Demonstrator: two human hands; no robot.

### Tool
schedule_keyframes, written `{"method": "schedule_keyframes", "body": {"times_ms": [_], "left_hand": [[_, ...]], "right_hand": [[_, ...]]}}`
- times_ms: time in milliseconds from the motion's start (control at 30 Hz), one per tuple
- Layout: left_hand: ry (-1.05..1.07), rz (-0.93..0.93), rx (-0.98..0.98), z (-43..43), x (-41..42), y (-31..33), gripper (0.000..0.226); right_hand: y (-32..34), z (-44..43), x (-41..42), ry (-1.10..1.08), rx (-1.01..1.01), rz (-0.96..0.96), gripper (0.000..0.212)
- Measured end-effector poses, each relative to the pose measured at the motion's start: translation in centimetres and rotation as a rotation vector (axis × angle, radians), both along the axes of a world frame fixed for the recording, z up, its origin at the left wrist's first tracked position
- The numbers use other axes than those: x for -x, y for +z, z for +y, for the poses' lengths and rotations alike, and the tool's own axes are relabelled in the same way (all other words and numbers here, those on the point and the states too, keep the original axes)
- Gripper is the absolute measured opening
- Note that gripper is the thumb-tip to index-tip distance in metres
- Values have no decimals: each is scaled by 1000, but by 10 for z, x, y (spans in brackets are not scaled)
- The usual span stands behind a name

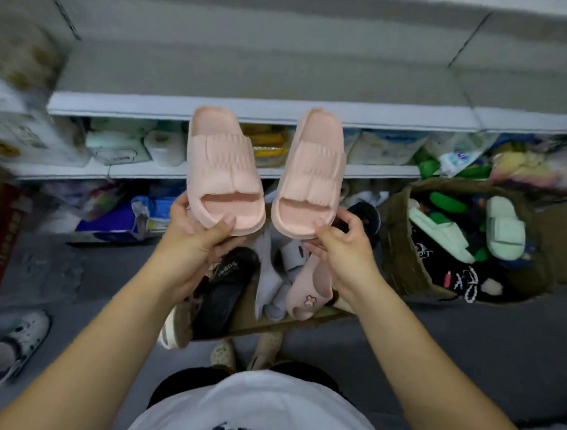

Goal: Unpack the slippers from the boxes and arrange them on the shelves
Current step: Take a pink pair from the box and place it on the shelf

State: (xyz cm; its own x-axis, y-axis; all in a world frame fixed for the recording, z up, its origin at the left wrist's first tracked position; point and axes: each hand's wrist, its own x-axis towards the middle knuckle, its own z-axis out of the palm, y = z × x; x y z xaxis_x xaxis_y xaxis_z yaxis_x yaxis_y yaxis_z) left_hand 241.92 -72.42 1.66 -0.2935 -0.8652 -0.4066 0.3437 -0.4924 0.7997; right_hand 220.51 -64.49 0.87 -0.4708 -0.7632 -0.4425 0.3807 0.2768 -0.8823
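The thumb and curled fingers [225, 225] of the left hand [194, 244] are pinching the heel of the left pink slipper [224, 167]. The right hand [342, 252] is gripping the right pink slipper [312, 174] likewise. Both slippers are hovering over a box [272, 323] of mixed slippers, partly hiding the shelves [119, 104] behind. They are standing lengthwise, toes pointing away towards the shelves and splaying slightly apart.

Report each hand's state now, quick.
Left hand: closed, gripping the left pink slipper by its near end.
Right hand: closed, gripping the right pink slipper by its near end.
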Motion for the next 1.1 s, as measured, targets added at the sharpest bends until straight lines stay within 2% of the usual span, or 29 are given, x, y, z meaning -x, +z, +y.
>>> {"method": "schedule_keyframes", "body": {"times_ms": [133,333,567,733,933,1033,1100], "left_hand": [[-31,35,159,-15,-13,46,77],[-120,67,389,-35,-27,112,72],[-112,46,652,-58,-28,201,65],[-36,66,743,-77,-8,265,101],[35,132,791,-106,41,330,88],[65,112,802,-126,67,359,61],[58,102,799,-141,83,376,59]], "right_hand": [[39,-11,-14,4,121,73,48],[106,-26,-20,-40,326,110,46],[198,-49,-1,8,481,189,47],[259,-72,24,42,616,257,46],[327,-108,67,10,728,342,44],[360,-125,90,4,703,358,38],[379,-137,104,32,652,347,34]]}}
